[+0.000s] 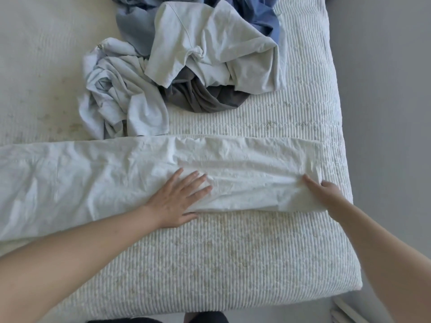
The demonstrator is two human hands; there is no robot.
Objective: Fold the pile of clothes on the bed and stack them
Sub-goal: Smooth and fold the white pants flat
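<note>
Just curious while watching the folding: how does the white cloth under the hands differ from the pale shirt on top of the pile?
The white cloth lies flat in a long folded band across the bed; the pale shirt sits crumpled and unfolded on the pile. The left hand presses the cloth and the right hand grips its end; nothing touches the shirt. Both are light-coloured fabric.
</note>
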